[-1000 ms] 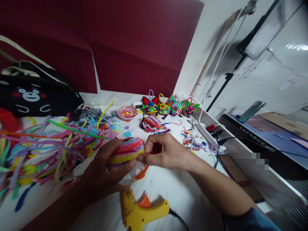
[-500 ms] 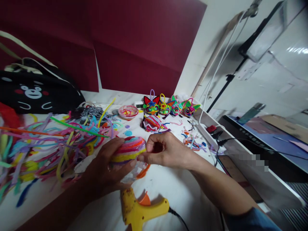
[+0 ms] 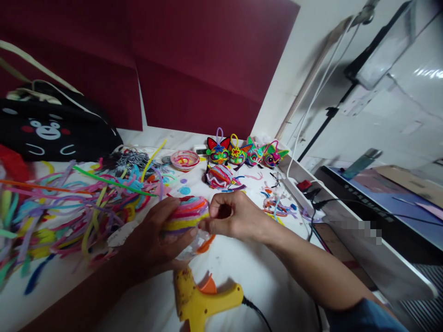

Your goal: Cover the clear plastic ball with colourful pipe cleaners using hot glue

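Note:
A dome wound from striped pink, yellow and purple pipe cleaners (image 3: 187,213) sits between my hands above the white table (image 3: 249,272). My left hand (image 3: 155,242) cups it from the left and below, thumb under its lower rim. My right hand (image 3: 235,216) is closed, fingertips pinching the dome's right edge near an orange pipe cleaner end (image 3: 205,244). A clear plastic piece shows under the dome. A yellow glue gun (image 3: 200,299) lies just in front of my hands.
A heap of loose pipe cleaners (image 3: 69,207) covers the left of the table. Several finished cat-face figures (image 3: 242,154), a small woven bowl (image 3: 185,160) and another wound dome (image 3: 218,176) stand at the back. A black bear bag (image 3: 51,133) lies at far left. Cables and a power strip (image 3: 304,186) run along the right edge.
My hands and the dome hold almost the same place; the view has shifted slightly. My right fingertips have stayed pinched at the dome's right edge.

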The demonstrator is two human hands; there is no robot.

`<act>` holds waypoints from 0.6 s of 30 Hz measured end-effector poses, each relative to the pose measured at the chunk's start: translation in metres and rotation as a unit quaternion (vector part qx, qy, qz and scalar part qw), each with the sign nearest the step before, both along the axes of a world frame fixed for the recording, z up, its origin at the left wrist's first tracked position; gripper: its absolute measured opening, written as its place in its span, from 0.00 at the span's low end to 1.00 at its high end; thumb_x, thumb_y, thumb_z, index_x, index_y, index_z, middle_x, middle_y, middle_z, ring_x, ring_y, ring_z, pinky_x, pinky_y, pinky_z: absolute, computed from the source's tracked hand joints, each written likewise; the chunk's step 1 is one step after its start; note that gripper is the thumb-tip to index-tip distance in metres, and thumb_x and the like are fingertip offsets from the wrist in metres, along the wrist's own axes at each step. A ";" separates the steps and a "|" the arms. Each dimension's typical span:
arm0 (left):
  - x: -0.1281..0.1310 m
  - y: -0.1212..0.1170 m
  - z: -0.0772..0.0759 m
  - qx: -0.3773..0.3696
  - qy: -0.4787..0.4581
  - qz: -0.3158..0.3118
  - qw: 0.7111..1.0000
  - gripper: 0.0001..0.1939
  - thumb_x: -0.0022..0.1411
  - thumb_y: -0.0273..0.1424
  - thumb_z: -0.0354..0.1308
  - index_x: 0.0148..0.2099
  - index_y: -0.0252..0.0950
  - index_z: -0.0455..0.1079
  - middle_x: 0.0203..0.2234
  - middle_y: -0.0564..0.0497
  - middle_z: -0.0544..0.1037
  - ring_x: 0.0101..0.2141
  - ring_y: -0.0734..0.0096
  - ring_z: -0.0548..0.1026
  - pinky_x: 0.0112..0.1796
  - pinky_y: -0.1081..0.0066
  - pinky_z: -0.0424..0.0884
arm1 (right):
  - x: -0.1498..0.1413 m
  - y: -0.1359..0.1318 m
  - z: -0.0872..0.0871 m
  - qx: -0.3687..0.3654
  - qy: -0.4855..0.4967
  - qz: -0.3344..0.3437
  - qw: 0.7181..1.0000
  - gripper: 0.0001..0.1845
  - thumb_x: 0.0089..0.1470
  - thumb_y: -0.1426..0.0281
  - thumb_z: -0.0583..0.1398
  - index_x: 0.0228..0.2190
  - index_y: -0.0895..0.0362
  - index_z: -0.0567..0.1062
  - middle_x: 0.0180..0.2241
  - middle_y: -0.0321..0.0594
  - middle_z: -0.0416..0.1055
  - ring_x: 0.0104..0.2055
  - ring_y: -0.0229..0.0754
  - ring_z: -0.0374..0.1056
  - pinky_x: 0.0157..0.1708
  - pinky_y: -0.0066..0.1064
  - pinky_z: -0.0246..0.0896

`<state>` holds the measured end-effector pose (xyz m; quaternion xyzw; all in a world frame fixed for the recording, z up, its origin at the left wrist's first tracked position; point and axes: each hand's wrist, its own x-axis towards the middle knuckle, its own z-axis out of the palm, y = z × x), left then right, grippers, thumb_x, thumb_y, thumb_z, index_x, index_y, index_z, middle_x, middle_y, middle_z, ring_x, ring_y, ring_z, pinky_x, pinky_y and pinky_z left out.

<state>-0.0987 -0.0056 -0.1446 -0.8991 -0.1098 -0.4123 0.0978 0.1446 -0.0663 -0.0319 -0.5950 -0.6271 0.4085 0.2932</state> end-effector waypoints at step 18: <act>0.000 -0.002 0.012 -0.006 -0.019 0.013 1.000 0.40 0.49 0.48 0.79 0.62 0.50 0.70 0.73 0.44 0.55 0.67 0.42 0.67 0.64 0.44 0.73 | 0.015 0.001 0.010 -0.016 0.153 0.108 0.982 0.25 0.44 0.54 0.77 0.26 0.59 0.75 0.24 0.31 0.70 0.27 0.33 0.62 0.29 0.28 0.58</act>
